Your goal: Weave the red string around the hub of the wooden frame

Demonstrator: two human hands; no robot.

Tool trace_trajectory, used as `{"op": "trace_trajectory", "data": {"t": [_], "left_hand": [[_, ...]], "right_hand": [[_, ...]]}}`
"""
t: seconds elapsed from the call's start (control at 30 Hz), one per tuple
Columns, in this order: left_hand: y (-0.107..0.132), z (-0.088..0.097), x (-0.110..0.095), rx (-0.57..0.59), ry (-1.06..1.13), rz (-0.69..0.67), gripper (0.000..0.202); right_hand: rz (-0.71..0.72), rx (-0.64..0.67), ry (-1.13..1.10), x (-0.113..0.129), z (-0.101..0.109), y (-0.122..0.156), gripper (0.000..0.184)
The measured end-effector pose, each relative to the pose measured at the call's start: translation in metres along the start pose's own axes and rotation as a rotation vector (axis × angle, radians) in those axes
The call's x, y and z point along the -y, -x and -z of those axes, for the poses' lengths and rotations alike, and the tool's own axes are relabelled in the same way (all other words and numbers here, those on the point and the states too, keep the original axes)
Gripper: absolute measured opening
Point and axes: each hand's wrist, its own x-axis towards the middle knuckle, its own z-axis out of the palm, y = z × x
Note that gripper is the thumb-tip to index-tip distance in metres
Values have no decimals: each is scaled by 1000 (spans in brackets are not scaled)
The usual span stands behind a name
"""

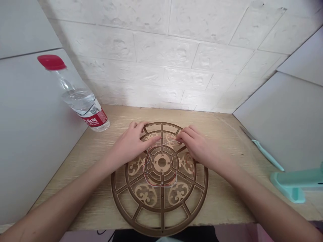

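Thin red-and-white thread loops round the hub of a brown fretwork disc, lying lower centre on the bench. Right hand pinches the thread; left hand spreads on the disc, a water bottle tilted upper left.

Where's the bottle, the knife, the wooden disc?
Bottle (80,101): head view, on the clear plastic body.
Knife (267,155): head view, on the teal handle.
Disc (151,230): head view, on the outer rim.
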Motion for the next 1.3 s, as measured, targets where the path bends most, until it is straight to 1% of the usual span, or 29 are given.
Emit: {"op": "trace_trajectory", "data": {"t": [0.07,0.13,0.23,0.33,0.5,0.6,0.8,1.07,1.17,1.3], "left_hand": [[0,0,0,-5,-4,2,80],[1,2,-1,-7,-9,11,81],[2,3,-4,-4,-24,26,80],[2,4,-6,-16,-28,22,79],[1,3,-4,-23,-24,24,78],[1,4,-4,-26,-16,26,78],[2,5,-5,-28,-15,27,77],[2,6,-5,-35,-1,12,75],[2,6,-5,-37,-5,19,76],[2,6,-4,-42,-13,17,76]], "right_hand": [[-8,-21,-6,2,1,1,26],[-37,-14,-68,6,3,1,24],[-115,44,-198,15,11,1,21],[-151,91,-289,23,17,-1,12],[-138,205,-390,26,21,-2,18],[-126,220,-399,24,19,-2,17],[-105,176,-367,19,13,-1,17],[-137,194,-398,20,13,-1,19],[-162,180,-346,20,12,-1,19],[-145,178,-294,19,12,0,16]]}}
